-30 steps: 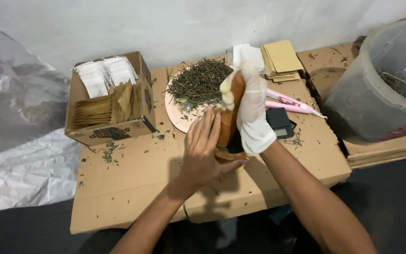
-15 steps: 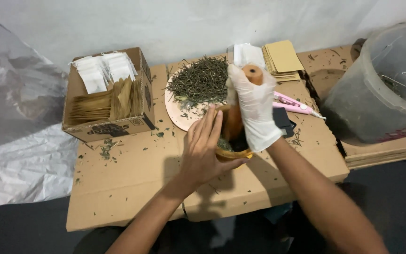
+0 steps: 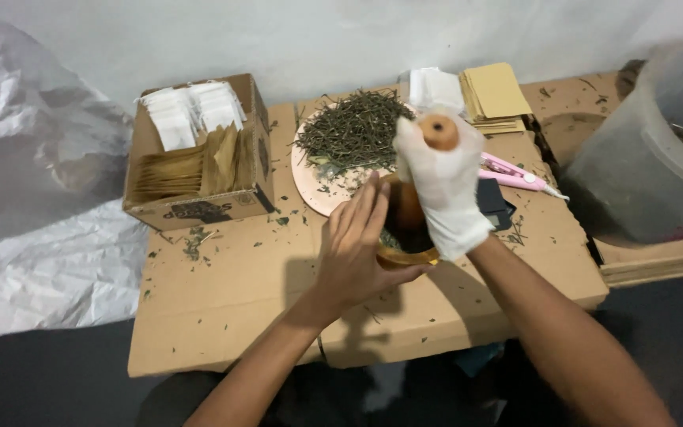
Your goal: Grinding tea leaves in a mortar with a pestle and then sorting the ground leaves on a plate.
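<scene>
- the bare left hand [image 3: 357, 249] cups the wooden mortar [image 3: 406, 237] on the cardboard surface [image 3: 239, 300], fingers flat against its side.
- the gloved right hand [image 3: 446, 186] has its fingers wrapped around the wooden pestle [image 3: 439, 130], standing nearly upright in the mortar.
- behind, a round plate [image 3: 318, 186] carries dried green herbs [image 3: 353, 130].
- the cardboard box [image 3: 199, 150] at left holds white and brown sachets.

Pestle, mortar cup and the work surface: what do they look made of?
Pestle: probably wood, smooth orange-brown with a rounded end, gripped by the gloved right hand.
Mortar cup: looks like matching brown wood with a light sheen on its rim; the bare left hand steadies it.
Work surface: flattened corrugated cardboard, matte tan, with fold seams and raw edges.
</scene>
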